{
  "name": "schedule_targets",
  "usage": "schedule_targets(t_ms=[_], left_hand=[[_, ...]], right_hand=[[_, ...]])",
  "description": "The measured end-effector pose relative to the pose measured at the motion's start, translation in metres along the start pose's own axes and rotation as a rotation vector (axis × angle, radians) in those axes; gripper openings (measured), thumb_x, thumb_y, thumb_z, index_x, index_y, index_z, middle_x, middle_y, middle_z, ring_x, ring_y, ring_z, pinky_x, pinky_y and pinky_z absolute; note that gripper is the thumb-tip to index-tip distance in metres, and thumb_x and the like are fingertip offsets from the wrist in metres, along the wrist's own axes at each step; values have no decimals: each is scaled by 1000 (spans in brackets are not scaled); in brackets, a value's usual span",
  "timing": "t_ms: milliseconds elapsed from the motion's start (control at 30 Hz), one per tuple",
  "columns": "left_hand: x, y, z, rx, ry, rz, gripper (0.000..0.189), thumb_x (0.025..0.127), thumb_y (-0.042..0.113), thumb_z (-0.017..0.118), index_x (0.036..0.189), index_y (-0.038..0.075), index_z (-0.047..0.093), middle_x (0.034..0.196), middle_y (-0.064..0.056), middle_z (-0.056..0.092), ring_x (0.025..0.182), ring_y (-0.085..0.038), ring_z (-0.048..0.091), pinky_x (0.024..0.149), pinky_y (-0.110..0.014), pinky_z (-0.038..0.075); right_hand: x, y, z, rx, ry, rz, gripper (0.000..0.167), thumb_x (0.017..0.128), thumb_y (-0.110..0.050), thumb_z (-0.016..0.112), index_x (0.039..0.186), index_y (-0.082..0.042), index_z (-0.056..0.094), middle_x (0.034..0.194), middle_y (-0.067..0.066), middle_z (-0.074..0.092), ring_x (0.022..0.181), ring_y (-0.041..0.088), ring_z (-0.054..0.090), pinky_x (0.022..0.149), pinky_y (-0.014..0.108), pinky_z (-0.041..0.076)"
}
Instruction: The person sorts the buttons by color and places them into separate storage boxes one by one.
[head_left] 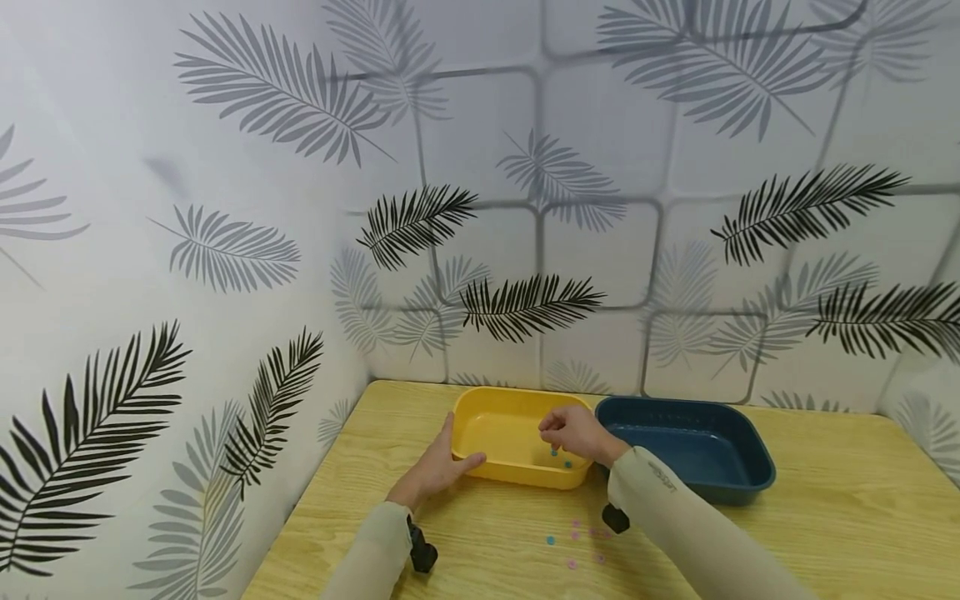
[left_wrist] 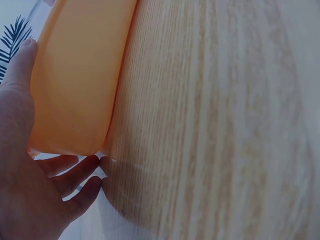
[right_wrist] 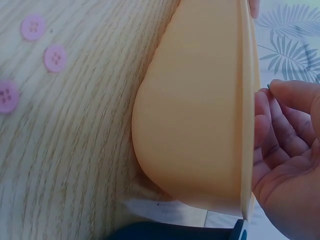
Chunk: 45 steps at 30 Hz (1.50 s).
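Yellow tray [head_left: 495, 429] at far centre, left end gripped by left hand [head_left: 435, 468], tiny green piece [right_wrist: 268, 86] pinched by right hand [head_left: 577, 432] over right end, revealed only in right-wrist view, blue bits [head_left: 567, 464] inside shown only from head.

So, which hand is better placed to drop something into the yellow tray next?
Probably the right hand: it hovers over the yellow tray, pinching something small; the left hand holds the tray's end.
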<state>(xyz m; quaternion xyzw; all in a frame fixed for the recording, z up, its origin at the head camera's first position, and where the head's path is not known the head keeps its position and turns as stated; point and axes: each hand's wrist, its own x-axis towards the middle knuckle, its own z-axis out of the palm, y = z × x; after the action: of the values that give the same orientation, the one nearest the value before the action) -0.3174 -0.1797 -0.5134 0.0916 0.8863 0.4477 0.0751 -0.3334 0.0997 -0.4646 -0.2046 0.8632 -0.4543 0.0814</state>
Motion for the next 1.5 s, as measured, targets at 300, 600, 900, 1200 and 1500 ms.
schedule_targets(t_ms=[300,600,900,1200,1500], left_hand=[[0,1,1,0,-4,-6,104,86,46,66,152,8,-5,156,-19,8,141,-35,15,111,-51,14],[0,-3,4,-4,-9,6,104,86,46,66,152,7,-5,156,-19,8,141,-35,15,111,-51,15],[2,-3,4,9,-3,-10,103,86,47,65,152,11,-6,156,-18,9,141,-34,16,111,-51,15],[2,-2,3,2,0,-12,105,85,48,66,152,11,-6,156,-17,8,141,-34,15,111,-51,15],[2,-4,1,5,4,7,105,86,48,66,152,8,-6,156,-18,7,141,-34,15,111,-51,14]], right_hand=[[6,4,3,17,8,3,13,92,-5,60,100,4,64,88,17,64,77,37,62,67,43,52],[10,10,8,4,23,24,8,91,-3,61,95,2,64,84,16,64,73,33,62,62,35,51],[10,8,4,14,8,43,20,93,-4,57,108,8,62,90,19,63,77,35,62,68,42,53],[0,-3,-5,-27,-9,6,22,94,-6,56,111,6,63,95,19,63,78,31,63,68,37,53],[-20,-11,-6,-94,-90,-130,17,91,-8,62,103,3,66,84,5,65,74,29,61,61,30,49]])
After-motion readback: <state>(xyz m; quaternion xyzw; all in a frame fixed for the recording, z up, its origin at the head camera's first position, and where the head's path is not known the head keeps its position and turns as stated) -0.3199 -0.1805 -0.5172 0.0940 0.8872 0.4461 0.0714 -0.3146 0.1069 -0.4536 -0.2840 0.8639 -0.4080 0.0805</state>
